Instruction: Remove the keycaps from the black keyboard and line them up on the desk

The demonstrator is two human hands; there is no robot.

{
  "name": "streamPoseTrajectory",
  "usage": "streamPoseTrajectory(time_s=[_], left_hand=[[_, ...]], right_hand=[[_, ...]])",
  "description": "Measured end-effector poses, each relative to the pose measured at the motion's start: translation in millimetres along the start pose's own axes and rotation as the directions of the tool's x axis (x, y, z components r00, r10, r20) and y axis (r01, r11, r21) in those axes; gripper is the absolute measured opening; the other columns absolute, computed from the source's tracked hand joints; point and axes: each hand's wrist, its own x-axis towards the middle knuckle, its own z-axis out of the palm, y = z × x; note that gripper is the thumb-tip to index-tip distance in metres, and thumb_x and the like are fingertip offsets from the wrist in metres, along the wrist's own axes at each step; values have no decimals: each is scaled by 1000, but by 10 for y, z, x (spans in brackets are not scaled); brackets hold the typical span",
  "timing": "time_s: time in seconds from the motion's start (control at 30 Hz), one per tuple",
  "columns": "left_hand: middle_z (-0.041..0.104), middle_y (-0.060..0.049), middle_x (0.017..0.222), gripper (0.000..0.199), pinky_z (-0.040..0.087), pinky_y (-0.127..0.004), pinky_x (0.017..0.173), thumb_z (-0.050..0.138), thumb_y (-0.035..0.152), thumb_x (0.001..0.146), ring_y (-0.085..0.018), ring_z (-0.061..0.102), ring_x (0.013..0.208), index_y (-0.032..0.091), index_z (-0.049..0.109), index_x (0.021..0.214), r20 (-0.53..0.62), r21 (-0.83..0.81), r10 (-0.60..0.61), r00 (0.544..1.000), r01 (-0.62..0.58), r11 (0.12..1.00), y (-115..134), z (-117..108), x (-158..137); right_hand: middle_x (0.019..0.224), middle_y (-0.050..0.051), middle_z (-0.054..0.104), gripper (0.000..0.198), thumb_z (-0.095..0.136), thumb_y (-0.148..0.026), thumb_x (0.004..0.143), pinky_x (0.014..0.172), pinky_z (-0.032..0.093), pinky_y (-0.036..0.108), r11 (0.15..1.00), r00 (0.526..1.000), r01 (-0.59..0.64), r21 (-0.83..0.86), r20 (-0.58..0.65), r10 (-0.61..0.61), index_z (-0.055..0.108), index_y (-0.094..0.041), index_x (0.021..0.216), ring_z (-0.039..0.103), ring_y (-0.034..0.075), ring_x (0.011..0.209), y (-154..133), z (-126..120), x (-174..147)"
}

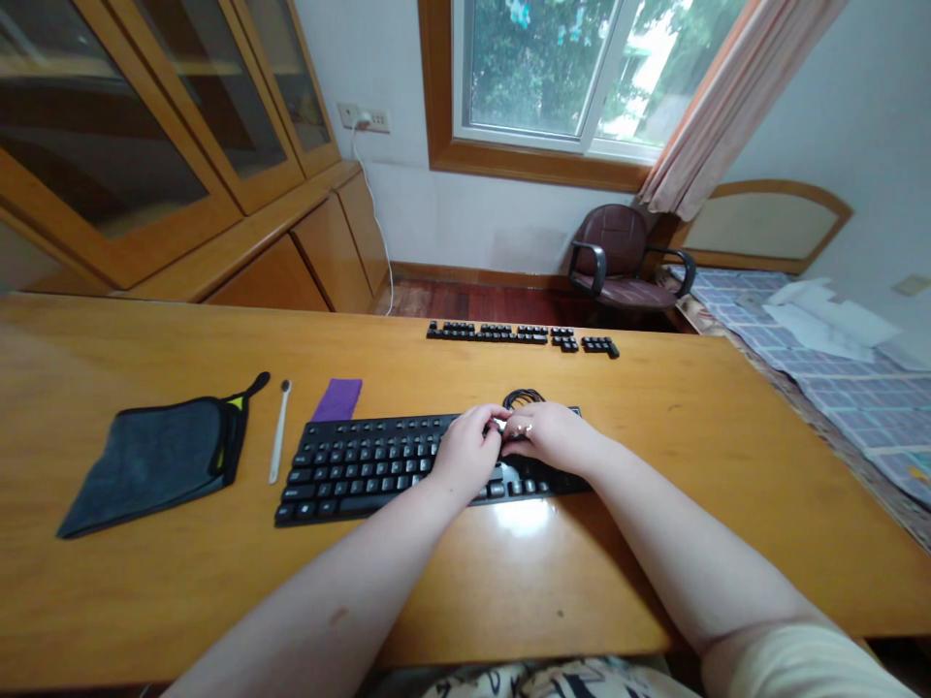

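On the left we see a glass-fronted cabinet point(237, 199); at its far end, a white cord point(373, 199) hangs from a wall socket point(374, 119). Farther right we have a window point(538, 68), pink curtain point(734, 107), maroon armchair point(615, 242) and bed point(821, 393).

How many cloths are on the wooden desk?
2: a folded dark grey cloth left of the slim white brush, and a flat purple cloth behind the black keyboard.

Shown from above: converging at the fingers point(482, 418), with left forearm point(360, 586) slanted toward them from the near left and right forearm point(676, 533) from the near right. Turned inward at left hand point(465, 453) and right hand point(551, 435), backs uppermost. Possibly touching at the fingertips, though hard to tell.
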Motion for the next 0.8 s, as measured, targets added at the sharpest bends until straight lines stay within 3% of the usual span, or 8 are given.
streamPoseTrajectory(time_s=[0.13,0.3,0.4,0.6,0.8], left_hand=[[66,-2,97,26,47,-30,84,45,9,78,-18,60,93,22,62,94,1,-2,7,1000,-7,1000,-14,11,-2],[66,-3,99,26,47,-31,86,43,11,81,-18,60,95,21,61,96,-1,-2,15,1000,-15,1000,-35,15,-1],[67,-3,102,28,46,-32,88,45,12,80,-18,59,98,21,61,100,23,50,34,999,-35,998,-15,5,-2],[58,-8,126,46,29,-43,107,57,27,76,-27,46,121,17,55,121,185,307,133,974,-186,933,51,28,-41],[53,-6,132,52,25,-44,109,60,34,76,-26,43,125,20,51,126,238,356,137,961,-218,909,8,73,-63]], right_hand=[[78,7,67,25,54,-39,86,66,42,26,999,999,-4,-32,-39,2,66,-18,84,61,17,71,6,82,-16],[70,4,65,32,45,-41,91,61,41,23,970,984,-134,203,-88,155,64,-17,82,59,14,65,108,207,-25],[69,4,65,35,43,-41,92,62,42,24,955,974,-153,253,-123,189,64,-16,79,59,14,65,139,258,-34],[71,7,66,33,42,-38,92,68,44,27,998,968,6,62,-251,10,63,-16,80,60,16,68,98,294,-62],[64,6,63,29,44,-33,91,60,42,26,988,915,122,-100,-375,-151,59,-16,73,56,14,60,59,325,-67]])
